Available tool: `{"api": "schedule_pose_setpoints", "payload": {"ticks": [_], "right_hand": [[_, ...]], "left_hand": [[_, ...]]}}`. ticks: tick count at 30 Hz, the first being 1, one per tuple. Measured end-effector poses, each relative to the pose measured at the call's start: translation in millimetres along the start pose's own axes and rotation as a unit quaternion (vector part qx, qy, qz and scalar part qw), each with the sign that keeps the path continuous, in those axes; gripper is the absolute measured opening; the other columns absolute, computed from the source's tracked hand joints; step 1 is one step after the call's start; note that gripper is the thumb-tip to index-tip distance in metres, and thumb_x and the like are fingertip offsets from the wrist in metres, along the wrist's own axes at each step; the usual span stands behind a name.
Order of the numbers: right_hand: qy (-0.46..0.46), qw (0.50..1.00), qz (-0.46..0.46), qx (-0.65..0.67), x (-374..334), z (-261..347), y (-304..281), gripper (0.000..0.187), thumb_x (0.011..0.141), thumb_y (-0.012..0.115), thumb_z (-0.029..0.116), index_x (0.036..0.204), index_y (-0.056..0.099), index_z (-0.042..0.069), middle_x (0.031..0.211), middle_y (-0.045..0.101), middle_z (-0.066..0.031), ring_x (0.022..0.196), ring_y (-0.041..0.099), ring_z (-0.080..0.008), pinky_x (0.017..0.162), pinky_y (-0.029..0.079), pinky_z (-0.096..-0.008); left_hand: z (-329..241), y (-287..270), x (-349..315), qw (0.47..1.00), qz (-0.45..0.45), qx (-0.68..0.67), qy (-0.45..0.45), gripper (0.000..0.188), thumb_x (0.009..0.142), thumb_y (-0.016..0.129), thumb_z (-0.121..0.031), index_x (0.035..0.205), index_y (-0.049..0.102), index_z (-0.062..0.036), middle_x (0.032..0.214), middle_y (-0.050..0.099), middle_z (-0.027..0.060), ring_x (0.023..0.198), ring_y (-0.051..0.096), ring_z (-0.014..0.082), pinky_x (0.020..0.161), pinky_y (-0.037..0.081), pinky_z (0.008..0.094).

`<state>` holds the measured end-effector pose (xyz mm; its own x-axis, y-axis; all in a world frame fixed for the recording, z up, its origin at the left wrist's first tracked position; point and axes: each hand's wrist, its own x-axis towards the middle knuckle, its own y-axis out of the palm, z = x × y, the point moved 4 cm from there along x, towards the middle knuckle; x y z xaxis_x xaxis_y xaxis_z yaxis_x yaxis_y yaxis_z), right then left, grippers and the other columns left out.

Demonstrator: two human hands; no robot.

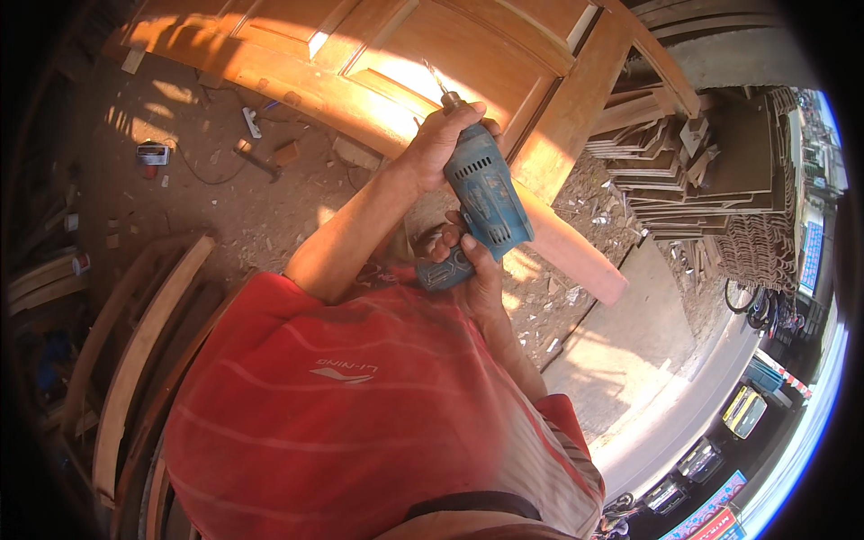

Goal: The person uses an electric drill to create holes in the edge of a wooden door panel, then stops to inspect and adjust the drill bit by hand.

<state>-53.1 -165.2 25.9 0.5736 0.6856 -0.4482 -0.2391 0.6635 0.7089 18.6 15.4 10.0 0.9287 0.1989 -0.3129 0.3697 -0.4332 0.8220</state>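
A blue cordless drill (493, 200) is held in front of my chest, tilted, with its bit (435, 76) pointing up and away over the wooden door. My left hand (441, 148) wraps around the front of the drill by the chuck (451, 99). Lower down, my right hand (477, 261) is closed around the handle, next to the battery base (445, 271). The brown panelled door (540, 157) lies beyond my hands, with bright sun patches on it. From this angle I cannot tell whether the bit touches the door.
A beam with a pinkish end (585, 263) juts out below the door. A hammer (258, 162) and a wood block (286, 152) lie on the littered dirt floor. Curved wooden pieces (135, 369) stand at the left. Stacked boards (652, 171) fill the right, with a road beyond.
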Motion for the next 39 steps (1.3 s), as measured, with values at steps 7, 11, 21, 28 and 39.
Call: {"api": "schedule_pose_setpoints", "payload": {"ticks": [7,11,21,28,39], "right_hand": [[-0.005,1.000,0.005,0.015,-0.4,-1.5,-1.3,0.056,0.093,0.070,0.022,0.139,0.050,-0.005,0.100,0.060,-0.0069,0.086,0.061,-0.0186,0.082,0.052,-0.0350],[0.002,1.000,0.002,0.029,-1.4,-0.1,1.3,0.056,0.093,0.069,0.022,0.139,0.050,-0.005,0.101,0.061,-0.0073,0.086,0.061,-0.0188,0.081,0.052,-0.0349],[-0.004,1.000,0.001,0.028,1.0,-1.4,-2.0,0.053,0.093,0.071,0.022,0.135,0.052,-0.004,0.098,0.060,-0.0068,0.084,0.061,-0.0185,0.080,0.052,-0.0346],[-0.001,1.000,-0.003,0.031,3.5,-0.3,-0.9,0.051,0.094,0.071,0.023,0.134,0.053,-0.004,0.096,0.060,-0.0065,0.083,0.061,-0.0182,0.079,0.052,-0.0342],[0.004,1.000,-0.006,0.028,7.2,-0.9,-5.1,0.053,0.094,0.069,0.023,0.136,0.052,-0.004,0.100,0.062,-0.0081,0.085,0.062,-0.0187,0.080,0.052,-0.0349]], "left_hand": [[2.3,1.9,0.1,1.000,0.009,0.000,-0.008,0.030,0.098,0.071,-0.032,0.098,0.065,-0.0036,0.088,0.071,0.0095,0.075,0.070,0.0187,0.068,0.063,0.0369],[1.7,7.7,-2.4,1.000,-0.023,0.007,0.000,0.029,0.098,0.070,-0.032,0.097,0.065,-0.0039,0.088,0.071,0.0098,0.075,0.070,0.0187,0.068,0.063,0.0368],[4.4,5.7,1.8,1.000,-0.004,-0.005,-0.010,0.022,0.101,0.068,-0.029,0.107,0.060,-0.0092,0.092,0.072,0.0096,0.080,0.073,0.0198,0.067,0.063,0.0360],[3.1,2.5,3.0,0.999,-0.030,0.014,-0.006,0.023,0.100,0.068,-0.028,0.108,0.059,-0.0094,0.094,0.071,0.0096,0.085,0.073,0.0214,0.070,0.064,0.0374],[3.1,0.6,6.3,0.999,-0.021,0.024,-0.009,0.024,0.100,0.068,-0.030,0.107,0.059,-0.0086,0.093,0.071,0.0086,0.083,0.072,0.0194,0.069,0.064,0.0360]]}}
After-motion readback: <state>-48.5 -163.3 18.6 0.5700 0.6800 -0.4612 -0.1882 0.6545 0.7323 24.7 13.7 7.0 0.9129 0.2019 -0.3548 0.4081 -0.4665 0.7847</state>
